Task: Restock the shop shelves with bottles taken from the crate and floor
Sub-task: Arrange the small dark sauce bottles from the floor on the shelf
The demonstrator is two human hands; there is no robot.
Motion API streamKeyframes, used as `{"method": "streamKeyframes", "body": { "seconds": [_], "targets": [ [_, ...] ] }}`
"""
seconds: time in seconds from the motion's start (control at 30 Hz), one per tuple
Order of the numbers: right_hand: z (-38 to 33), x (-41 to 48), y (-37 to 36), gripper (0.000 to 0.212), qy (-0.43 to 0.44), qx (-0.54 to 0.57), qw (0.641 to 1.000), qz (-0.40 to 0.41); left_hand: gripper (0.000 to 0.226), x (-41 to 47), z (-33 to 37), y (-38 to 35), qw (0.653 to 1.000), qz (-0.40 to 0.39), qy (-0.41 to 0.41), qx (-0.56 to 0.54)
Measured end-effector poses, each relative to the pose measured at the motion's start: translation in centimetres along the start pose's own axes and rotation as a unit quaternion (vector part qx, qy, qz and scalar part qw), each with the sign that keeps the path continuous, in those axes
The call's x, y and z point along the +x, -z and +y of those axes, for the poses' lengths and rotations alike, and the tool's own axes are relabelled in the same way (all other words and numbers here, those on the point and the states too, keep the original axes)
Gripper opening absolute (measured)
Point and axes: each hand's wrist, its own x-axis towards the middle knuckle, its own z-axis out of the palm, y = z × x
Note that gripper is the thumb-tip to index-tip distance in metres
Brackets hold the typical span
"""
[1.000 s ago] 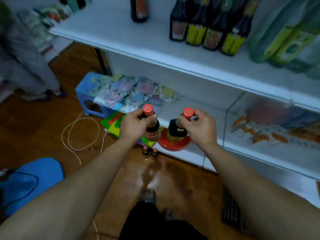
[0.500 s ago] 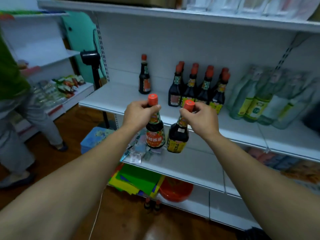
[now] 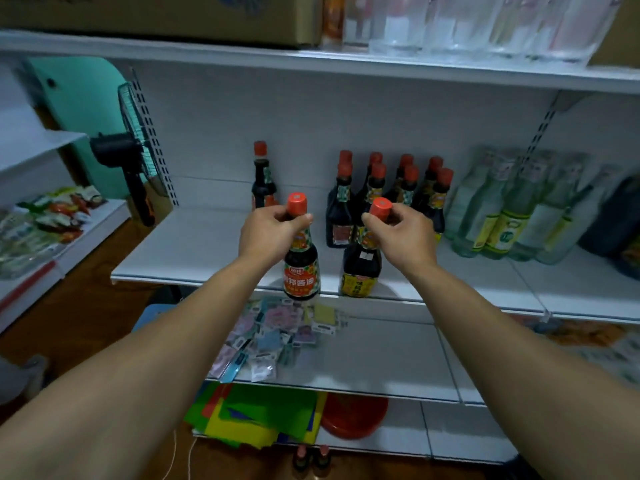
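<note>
My left hand [image 3: 268,233] grips the neck of a dark red-label bottle [image 3: 300,271] with an orange cap, held over the front edge of the white middle shelf [image 3: 194,251]. My right hand [image 3: 403,237] grips the neck of a dark yellow-label bottle [image 3: 360,270], its base at or just above the shelf's front edge. Behind them stands a group of several dark bottles [image 3: 388,195] with orange caps, and a single dark bottle [image 3: 263,178] to their left. Two more bottle caps [image 3: 311,453] show on the floor below.
Pale green-label bottles [image 3: 512,216] fill the shelf's right side. A black fan [image 3: 131,157] stands at the left end. The lower shelf holds small packets [image 3: 273,337]; coloured sheets [image 3: 259,417] and a red bowl [image 3: 353,419] lie at the bottom. Another person's shoe [image 3: 31,372] is at the left.
Both hands have risen from near the floor to the middle shelf with a bottle each. Since half a second ago the bottles have moved forward, closer to the shelf edge.
</note>
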Motion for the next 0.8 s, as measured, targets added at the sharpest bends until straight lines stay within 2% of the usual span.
{"method": "streamKeyframes", "body": {
  "seconds": [0.1,0.23,0.37,0.47,0.5,0.6,0.8],
  "targets": [
    [0.6,1.9,-1.2,0.022,0.002,0.006,1.0,-0.016,0.02,1.6,-0.3,-0.2,1.0,-0.001,-0.007,0.012],
    [1.5,4.1,-3.0,0.026,0.0,0.011,1.0,-0.023,0.032,3.2,-0.5,-0.6,1.0,0.0,-0.017,0.016],
    [2.1,5.6,-4.4,0.028,-0.013,0.013,0.999,-0.026,0.026,4.1,-1.8,-1.2,1.0,-0.012,-0.023,-0.015],
    [3.2,5.4,-5.2,0.036,-0.015,-0.024,0.997,-0.068,0.052,4.3,-3.6,-1.2,0.998,-0.056,-0.031,0.012],
    [3.7,5.2,-5.5,0.038,-0.023,-0.042,0.996,-0.075,0.055,4.4,-4.2,-1.2,0.997,-0.074,-0.027,0.019],
    [4.8,4.3,-6.3,0.041,-0.058,-0.074,0.994,-0.064,0.053,4.5,-5.7,-1.0,0.993,-0.117,-0.005,-0.008],
    [4.8,2.6,-7.0,0.061,-0.126,-0.099,0.984,-0.073,0.061,5.8,-7.1,0.3,0.981,-0.19,-0.029,0.0]
  ]
}}
